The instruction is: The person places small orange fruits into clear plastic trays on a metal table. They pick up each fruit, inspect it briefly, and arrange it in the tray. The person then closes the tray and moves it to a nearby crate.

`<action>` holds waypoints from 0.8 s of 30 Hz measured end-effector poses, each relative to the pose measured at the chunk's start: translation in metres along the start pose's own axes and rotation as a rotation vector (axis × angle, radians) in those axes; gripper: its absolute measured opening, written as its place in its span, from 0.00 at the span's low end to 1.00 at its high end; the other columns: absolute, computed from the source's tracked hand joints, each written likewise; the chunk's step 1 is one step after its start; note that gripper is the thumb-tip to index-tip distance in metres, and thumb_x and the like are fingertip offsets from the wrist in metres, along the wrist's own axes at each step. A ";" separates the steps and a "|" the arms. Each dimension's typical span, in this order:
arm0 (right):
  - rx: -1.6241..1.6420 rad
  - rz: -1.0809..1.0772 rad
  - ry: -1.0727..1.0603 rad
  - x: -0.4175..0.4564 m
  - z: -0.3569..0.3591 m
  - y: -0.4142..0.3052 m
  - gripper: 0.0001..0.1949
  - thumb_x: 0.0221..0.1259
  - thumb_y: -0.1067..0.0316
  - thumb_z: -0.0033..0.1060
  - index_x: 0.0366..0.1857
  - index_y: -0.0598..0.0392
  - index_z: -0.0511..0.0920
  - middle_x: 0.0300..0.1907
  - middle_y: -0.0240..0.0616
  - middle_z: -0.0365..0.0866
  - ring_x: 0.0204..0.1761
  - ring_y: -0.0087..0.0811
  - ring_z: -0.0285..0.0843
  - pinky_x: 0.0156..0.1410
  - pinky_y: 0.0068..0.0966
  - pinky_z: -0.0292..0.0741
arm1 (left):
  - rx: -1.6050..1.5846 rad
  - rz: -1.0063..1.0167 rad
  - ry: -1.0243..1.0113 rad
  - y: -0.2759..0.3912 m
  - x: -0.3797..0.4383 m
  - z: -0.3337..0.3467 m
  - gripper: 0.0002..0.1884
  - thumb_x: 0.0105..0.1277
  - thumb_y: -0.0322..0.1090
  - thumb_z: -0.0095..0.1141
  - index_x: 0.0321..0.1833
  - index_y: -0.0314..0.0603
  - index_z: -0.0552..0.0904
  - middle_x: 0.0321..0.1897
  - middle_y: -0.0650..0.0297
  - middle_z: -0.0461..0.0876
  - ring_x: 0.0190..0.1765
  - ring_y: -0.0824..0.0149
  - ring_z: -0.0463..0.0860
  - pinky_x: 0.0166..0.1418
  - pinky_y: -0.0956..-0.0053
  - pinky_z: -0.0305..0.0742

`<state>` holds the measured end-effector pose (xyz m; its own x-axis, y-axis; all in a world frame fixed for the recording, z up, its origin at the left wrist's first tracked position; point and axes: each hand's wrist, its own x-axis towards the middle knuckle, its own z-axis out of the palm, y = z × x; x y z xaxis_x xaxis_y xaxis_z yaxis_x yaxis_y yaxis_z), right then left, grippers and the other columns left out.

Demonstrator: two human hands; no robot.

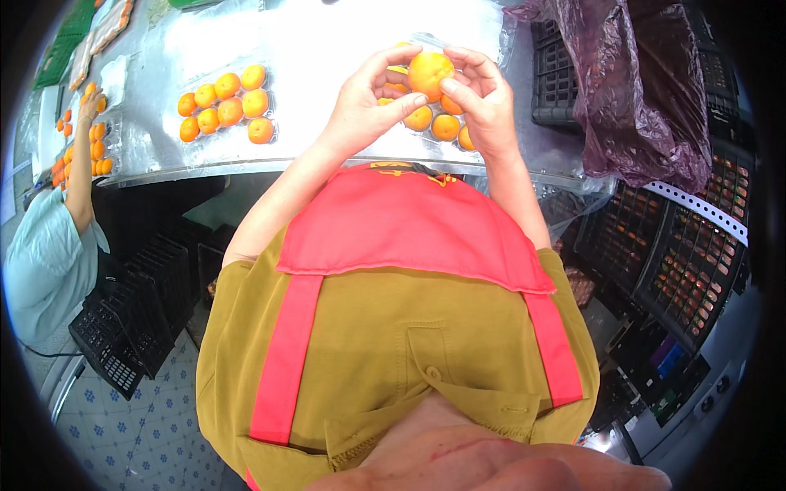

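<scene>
Between my two hands, above the metal table, is an orange citrus fruit (430, 75). My left hand (368, 98) touches its left side with fingertips and thumb. From the right, my right hand (482, 92) grips it, the thumb pressed on its front. Below them several more citrus fruits (445, 127) sit close together on the table, partly covered by my hands; whatever holds them is hard to make out in the glare. Farther left, a clear plastic tray (274, 126) carries rows of the same fruit (230, 112).
A co-worker's hand (92, 101) reaches over more fruit at the far left. Black crates (132, 313) stand below the table. To the right, purple plastic film (638, 92) hangs beside a black crate (552, 73), above stacked crates of packed fruit (688, 264).
</scene>
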<state>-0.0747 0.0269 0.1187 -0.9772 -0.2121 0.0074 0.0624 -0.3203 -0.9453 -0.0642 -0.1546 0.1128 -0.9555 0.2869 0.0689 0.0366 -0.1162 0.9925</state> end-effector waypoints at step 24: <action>-0.184 0.018 0.123 0.003 0.001 0.010 0.08 0.63 0.75 0.49 0.43 0.62 0.74 0.42 0.40 0.80 0.44 0.26 0.79 0.50 0.23 0.78 | 0.015 0.017 -0.027 -0.009 -0.001 -0.004 0.24 0.60 0.24 0.60 0.60 0.35 0.71 0.55 0.57 0.73 0.53 0.67 0.78 0.54 0.74 0.78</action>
<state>-0.0767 0.0224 0.1092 -0.9944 -0.0983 -0.0394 0.0531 -0.1409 -0.9886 -0.0646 -0.1579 0.1033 -0.9463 0.3110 0.0881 0.0573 -0.1069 0.9926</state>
